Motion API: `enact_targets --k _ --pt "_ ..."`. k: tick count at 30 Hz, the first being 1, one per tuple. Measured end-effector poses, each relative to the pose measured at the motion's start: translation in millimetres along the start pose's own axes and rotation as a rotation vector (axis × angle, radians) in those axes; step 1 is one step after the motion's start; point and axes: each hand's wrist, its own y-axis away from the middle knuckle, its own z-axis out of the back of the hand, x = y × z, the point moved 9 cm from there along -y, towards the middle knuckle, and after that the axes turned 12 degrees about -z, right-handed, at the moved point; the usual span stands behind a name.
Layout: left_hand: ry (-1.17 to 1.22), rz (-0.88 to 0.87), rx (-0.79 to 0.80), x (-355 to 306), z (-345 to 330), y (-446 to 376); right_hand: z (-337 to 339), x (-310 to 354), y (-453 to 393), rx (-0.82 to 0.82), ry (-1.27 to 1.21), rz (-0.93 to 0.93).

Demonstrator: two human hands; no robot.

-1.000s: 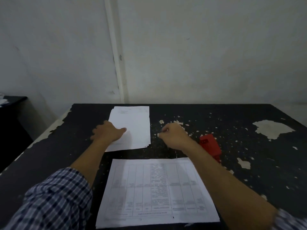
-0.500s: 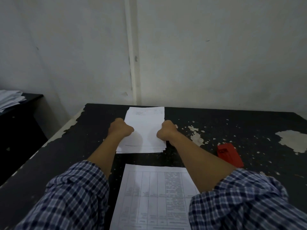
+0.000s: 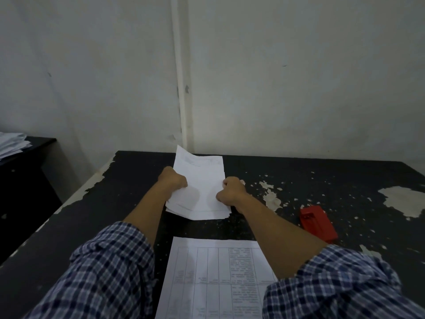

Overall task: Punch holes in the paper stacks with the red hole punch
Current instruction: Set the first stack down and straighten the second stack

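Note:
A white paper stack (image 3: 200, 187) is at the far middle of the black table (image 3: 322, 180), its left side tilted up off the surface. My left hand (image 3: 173, 180) grips the stack's left edge. My right hand (image 3: 231, 192) grips its right edge. The red hole punch (image 3: 318, 223) lies on the table to the right of my right forearm, apart from both hands. A printed sheet with a table grid (image 3: 213, 279) lies flat near me, between my arms.
The table's black top is chipped with pale patches (image 3: 402, 201) at the right. A white wall (image 3: 276, 77) stands right behind the table. At the far left, a dark side desk (image 3: 25, 157) carries another pile of papers (image 3: 11, 143).
My right hand moved from the table to the stack's right edge. Both hands closed on the stack, and its left side has lifted off the table.

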Motion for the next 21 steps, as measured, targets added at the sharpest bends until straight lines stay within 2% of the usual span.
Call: enact_targets --k 2,6,10,21 --pt "0.001 -0.100 -0.017 -9 -4 -2 2 -1 1 0.040 -0.060 -0.002" --pt "0.116 -0.311 -0.045 -37 -2 13 24 -2 7 0.080 -0.530 -0.093" --pt "0.252 -0.416 -0.069 -59 -1 28 56 2 6 0.049 -0.805 -0.164" --pt "0.548 -0.502 -0.310 -103 -10 47 136 8 36 -0.204 -0.912 0.129"
